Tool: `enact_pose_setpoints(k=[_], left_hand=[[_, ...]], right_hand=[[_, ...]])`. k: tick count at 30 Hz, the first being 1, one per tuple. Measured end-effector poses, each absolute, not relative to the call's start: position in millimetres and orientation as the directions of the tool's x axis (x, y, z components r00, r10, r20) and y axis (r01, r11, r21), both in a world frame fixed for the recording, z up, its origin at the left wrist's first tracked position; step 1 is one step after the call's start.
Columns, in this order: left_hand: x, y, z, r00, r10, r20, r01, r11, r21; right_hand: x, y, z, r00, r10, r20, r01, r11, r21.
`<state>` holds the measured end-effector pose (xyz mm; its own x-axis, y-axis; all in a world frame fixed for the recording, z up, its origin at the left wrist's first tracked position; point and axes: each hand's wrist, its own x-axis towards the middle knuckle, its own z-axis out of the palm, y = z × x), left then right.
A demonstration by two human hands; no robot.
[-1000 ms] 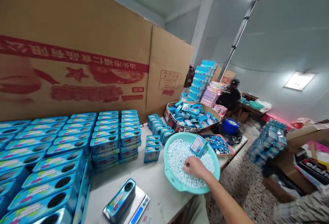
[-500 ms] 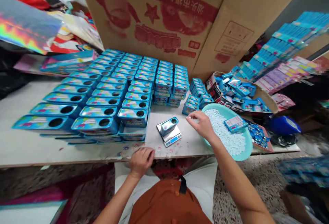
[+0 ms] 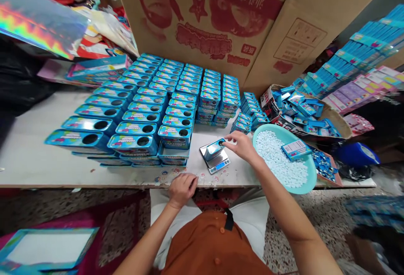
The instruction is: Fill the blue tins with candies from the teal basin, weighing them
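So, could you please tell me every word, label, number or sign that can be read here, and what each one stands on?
"汕头市福仁食品有限": red band, upside down, on the large cardboard carton; the frame cuts off the rest.
The digital scale: lit display, digits too small to read.
The tin on it: label too blurred to read.
The card packet in the bowl: print too small to read.

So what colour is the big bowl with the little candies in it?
The plastic basin is light turquoise; it shows best in the head view.
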<state>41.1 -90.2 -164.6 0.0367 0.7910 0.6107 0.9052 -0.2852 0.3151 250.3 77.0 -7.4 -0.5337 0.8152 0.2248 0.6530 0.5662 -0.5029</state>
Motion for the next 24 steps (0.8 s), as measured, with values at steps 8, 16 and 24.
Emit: enact_pose_setpoints(k=[8, 16, 24], left_hand=[[58.3, -84.0, -105.8, 0.008, 0.779, 0.627, 0.772, -0.403, 0.491], [105.2, -0.8, -43.9, 0.041, 0.946, 0.322, 0.919, -0.162, 0.359], [93.2, -29.5, -1.3, 0.222, 0.961, 0.167, 0.884, -0.27, 0.38]], right_hand=[[332.9, 42.5, 12.7, -0.287, 0.91, 0.3, 0.741, 0.41, -0.533], [430.4, -12.5, -22.1, -0.016, 0.968, 0.251, 0.819, 0.157, -0.552], [448.4, -18.6, -45.8, 0.058, 0.97, 0.236, 0.82, 0.088, -0.566]])
